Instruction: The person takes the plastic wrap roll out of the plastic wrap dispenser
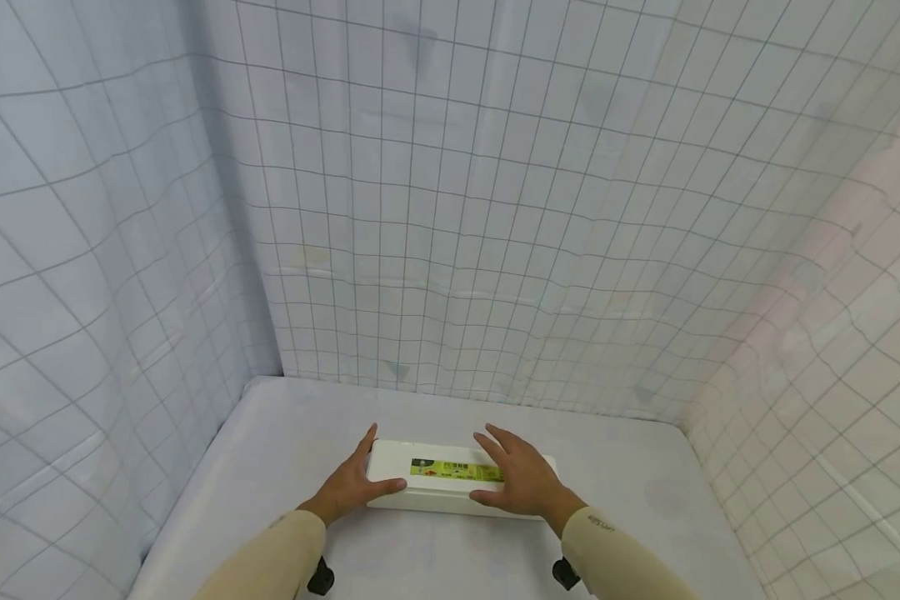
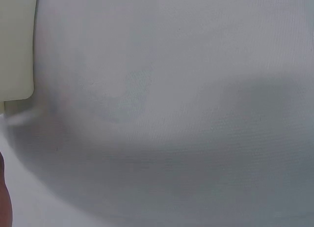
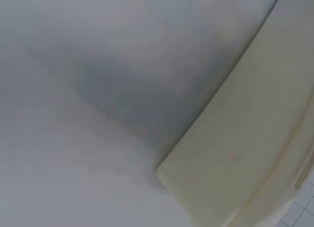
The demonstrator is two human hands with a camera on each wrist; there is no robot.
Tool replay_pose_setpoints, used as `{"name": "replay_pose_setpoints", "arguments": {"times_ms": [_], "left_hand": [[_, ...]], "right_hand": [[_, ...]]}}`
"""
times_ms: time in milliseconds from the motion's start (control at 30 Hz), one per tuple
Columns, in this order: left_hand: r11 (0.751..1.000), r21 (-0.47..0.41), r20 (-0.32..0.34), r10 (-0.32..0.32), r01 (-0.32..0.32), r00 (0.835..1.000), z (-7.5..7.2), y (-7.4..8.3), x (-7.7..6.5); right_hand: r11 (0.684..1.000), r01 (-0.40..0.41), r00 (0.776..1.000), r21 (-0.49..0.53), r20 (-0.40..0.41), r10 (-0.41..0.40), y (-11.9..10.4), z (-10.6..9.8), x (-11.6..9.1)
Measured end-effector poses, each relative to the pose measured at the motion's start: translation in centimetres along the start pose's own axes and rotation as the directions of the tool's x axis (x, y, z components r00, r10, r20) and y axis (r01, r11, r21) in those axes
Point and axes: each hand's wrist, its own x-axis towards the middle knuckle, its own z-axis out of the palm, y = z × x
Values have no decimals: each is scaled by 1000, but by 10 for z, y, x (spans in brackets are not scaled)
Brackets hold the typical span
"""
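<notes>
A long white box (image 1: 429,451) lies crosswise on the white table, with a yellow-green printed label (image 1: 453,470) on its lid. At its left end is my left hand (image 1: 348,487), fingers stretched toward the back corner and thumb laid over the lid's front edge. My right hand (image 1: 527,479) is over the right part, its fingers spread above the lid and covering the label's end. In the left wrist view a pale corner of the box (image 2: 15,45) shows, with a bit of finger (image 2: 4,202) below. The right wrist view has the box's side (image 3: 230,143) along the right.
The white table (image 1: 285,433) runs back to a curtain (image 1: 450,208) with a dark grid pattern. More gridded sheeting (image 1: 90,275) hangs on the left, and another sheet (image 1: 832,400) on the right. Dark wrist devices (image 1: 320,577) sit below both forearms.
</notes>
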Motion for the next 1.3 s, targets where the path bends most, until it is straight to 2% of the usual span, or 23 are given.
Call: {"name": "replay_pose_setpoints", "arguments": {"times_ms": [167, 500, 833, 1100, 1300], "left_hand": [[1000, -8, -6, -10, 10, 1000, 5, -2, 2], [994, -108, 14, 10, -8, 1000, 15, -17, 3], [987, -145, -10, 72, -73, 997, 20, -24, 4], [977, -104, -81, 180, -188, 980, 28, -33, 7], [985, -31, -176, 161, -169, 971, 35, -36, 8]], "right_hand": [[1000, 3, 1000, -12, 13, -3, 2, 7, 2], [999, -40, 996, 11, 87, 38, 2, 15, 3], [998, -54, 993, -24, 103, 56, 3, 22, 6], [997, -49, 994, -67, 90, 55, 2, 31, 10], [988, -50, 994, -147, 87, 64, -2, 37, 12]]}}
